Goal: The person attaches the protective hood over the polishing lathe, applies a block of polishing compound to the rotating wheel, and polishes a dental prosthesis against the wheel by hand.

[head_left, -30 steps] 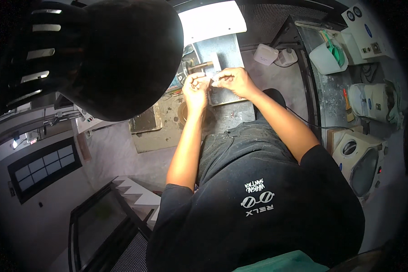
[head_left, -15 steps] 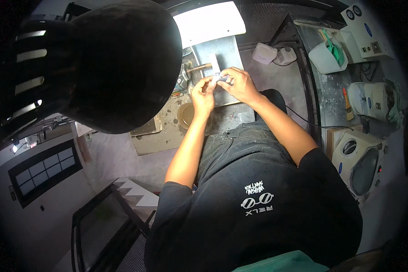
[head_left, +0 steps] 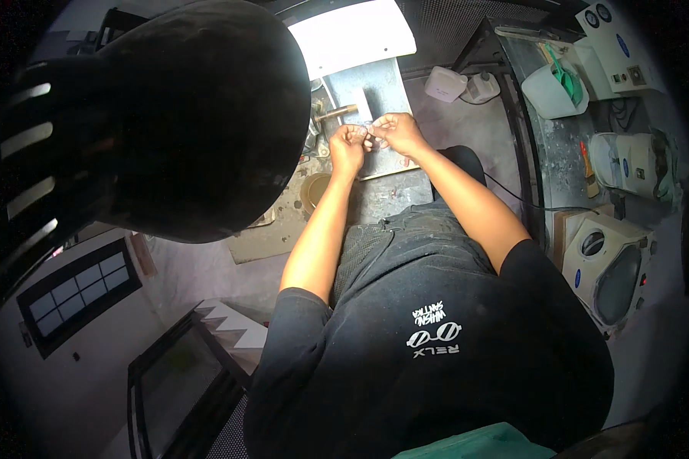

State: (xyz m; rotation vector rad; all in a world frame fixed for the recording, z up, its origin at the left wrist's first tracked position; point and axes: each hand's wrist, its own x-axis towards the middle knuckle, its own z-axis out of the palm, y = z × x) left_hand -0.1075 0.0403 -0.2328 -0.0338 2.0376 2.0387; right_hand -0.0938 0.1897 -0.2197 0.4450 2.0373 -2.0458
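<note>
In the head view, the left hand (head_left: 347, 147) and right hand (head_left: 400, 136) meet at their fingertips, pinching a small piece (head_left: 369, 128) too covered to identify. It is above a metal tray (head_left: 388, 86), just near of a white wheel (head_left: 362, 101) whose brown shaft (head_left: 337, 112) extends left. A black lamp (head_left: 207, 115) looms far left.

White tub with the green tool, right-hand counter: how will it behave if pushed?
The white tub looks like plastic, so probably light for its size, though its contents are unclear. Its smooth-looking wall may feel a bit slippery. The green tool seems to stand loose inside, so it could shift or rattle.
</note>
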